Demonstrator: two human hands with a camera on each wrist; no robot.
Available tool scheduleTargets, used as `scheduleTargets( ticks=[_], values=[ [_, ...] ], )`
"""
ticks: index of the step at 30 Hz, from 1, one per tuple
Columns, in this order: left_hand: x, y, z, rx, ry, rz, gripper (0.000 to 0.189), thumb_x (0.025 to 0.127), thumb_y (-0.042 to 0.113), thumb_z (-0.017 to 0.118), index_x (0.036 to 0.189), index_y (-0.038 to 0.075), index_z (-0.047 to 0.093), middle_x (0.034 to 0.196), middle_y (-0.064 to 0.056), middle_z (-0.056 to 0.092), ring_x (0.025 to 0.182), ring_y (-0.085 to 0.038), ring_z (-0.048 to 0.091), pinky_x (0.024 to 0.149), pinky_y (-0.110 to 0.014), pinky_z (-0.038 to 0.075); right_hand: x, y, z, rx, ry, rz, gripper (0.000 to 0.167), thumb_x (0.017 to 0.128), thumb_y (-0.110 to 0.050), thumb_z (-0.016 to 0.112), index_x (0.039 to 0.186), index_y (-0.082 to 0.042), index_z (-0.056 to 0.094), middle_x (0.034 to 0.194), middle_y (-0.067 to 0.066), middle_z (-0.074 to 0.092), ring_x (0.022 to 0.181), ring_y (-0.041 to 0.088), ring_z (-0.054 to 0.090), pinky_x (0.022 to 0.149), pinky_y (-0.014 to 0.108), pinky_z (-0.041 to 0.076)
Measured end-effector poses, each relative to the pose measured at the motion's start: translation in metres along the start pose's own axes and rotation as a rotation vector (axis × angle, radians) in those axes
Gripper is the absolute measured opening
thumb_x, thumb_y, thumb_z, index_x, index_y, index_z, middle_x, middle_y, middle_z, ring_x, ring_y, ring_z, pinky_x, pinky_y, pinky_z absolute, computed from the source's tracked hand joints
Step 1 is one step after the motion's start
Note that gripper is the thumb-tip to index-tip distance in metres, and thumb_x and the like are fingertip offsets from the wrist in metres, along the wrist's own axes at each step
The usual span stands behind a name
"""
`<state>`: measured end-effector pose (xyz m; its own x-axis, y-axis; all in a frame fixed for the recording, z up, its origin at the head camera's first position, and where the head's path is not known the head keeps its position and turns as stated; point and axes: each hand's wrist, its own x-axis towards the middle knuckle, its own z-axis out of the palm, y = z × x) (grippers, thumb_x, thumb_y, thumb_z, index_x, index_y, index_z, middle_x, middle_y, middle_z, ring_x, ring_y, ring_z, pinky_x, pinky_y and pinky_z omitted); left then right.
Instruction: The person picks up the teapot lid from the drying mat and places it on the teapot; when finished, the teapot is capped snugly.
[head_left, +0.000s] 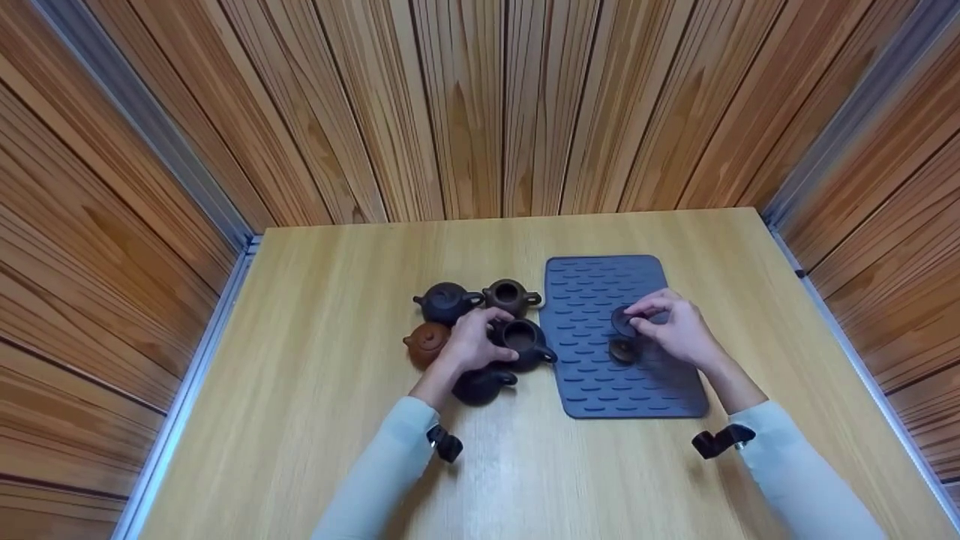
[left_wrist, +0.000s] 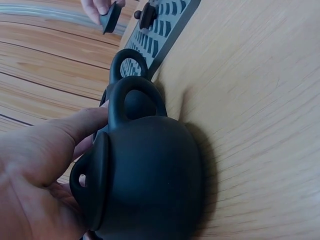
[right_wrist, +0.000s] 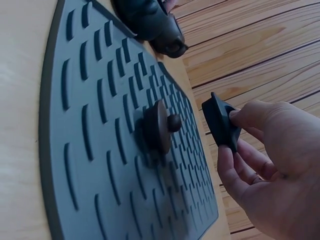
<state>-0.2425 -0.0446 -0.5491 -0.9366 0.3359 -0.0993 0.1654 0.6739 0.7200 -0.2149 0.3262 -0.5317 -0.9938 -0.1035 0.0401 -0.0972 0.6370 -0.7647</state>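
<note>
My right hand [head_left: 671,330] pinches a black teapot lid [right_wrist: 217,120] by its top, tilted above the grey ribbed mat [head_left: 622,394]. A dark brown lid with a round knob [right_wrist: 159,127] rests on the mat just below it. Among the teapots, my left hand [head_left: 474,341] holds a lidless black teapot [head_left: 534,354], its thumb at the near side of the rim and its fingers at the far side. A lidded black teapot [left_wrist: 155,175] stands nearest the left wrist and hides part of that grip.
Behind the left hand are a brown lidless teapot [head_left: 510,300] and a black lidded teapot [head_left: 444,302]. A reddish-brown lidded teapot [head_left: 426,343] stands left of it. Wood-panelled walls [head_left: 480,112] enclose the wooden table [head_left: 315,375] at the back and sides.
</note>
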Motion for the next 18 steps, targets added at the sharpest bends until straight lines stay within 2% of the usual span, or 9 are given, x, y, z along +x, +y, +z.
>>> scheduleTargets(
  ticks=[7, 11, 14, 18],
  values=[
    [0.0, 0.002, -0.001, -0.008, -0.005, -0.021, 0.059, 0.083, 0.018, 0.102, 0.136, 0.016, 0.077, 0.137, -0.02, 0.075, 0.131, -0.037, 0.071, 0.118, -0.054, 0.053, 0.005, -0.014, 0.004, 0.014, -0.019, -0.007, 0.019, 0.105, -0.004, 0.076, 0.121, -0.004, 0.085, 0.129, 0.02, 0.066, 0.119, 0.033, 0.064, 0.087, 0.017, 0.05],
    [0.007, -0.01, 0.005, -0.005, 0.009, -0.001, 0.059, 0.08, 0.02, 0.103, 0.134, 0.018, 0.078, 0.135, -0.017, 0.077, 0.127, -0.033, 0.073, 0.115, -0.05, 0.055, 0.01, -0.022, 0.01, 0.033, -0.013, -0.035, 0.018, 0.103, -0.002, 0.077, 0.119, -0.003, 0.086, 0.127, 0.021, 0.067, 0.117, 0.034, 0.064, 0.089, 0.019, 0.051],
    [0.007, -0.011, 0.005, -0.004, 0.011, 0.019, 0.058, 0.08, 0.02, 0.103, 0.133, 0.018, 0.079, 0.135, -0.017, 0.077, 0.126, -0.032, 0.074, 0.114, -0.049, 0.056, 0.013, -0.027, 0.014, 0.041, -0.013, -0.056, 0.018, 0.102, 0.0, 0.077, 0.118, -0.002, 0.086, 0.125, 0.021, 0.068, 0.115, 0.032, 0.064, 0.093, 0.023, 0.052],
    [-0.001, -0.001, -0.002, 0.001, 0.005, 0.025, 0.055, 0.082, 0.017, 0.101, 0.132, 0.015, 0.078, 0.134, -0.02, 0.076, 0.126, -0.035, 0.074, 0.114, -0.052, 0.056, 0.018, -0.034, 0.019, 0.031, -0.017, -0.067, 0.018, 0.102, -0.002, 0.077, 0.117, -0.005, 0.087, 0.124, 0.019, 0.069, 0.115, 0.03, 0.064, 0.096, 0.028, 0.052]
  ],
)
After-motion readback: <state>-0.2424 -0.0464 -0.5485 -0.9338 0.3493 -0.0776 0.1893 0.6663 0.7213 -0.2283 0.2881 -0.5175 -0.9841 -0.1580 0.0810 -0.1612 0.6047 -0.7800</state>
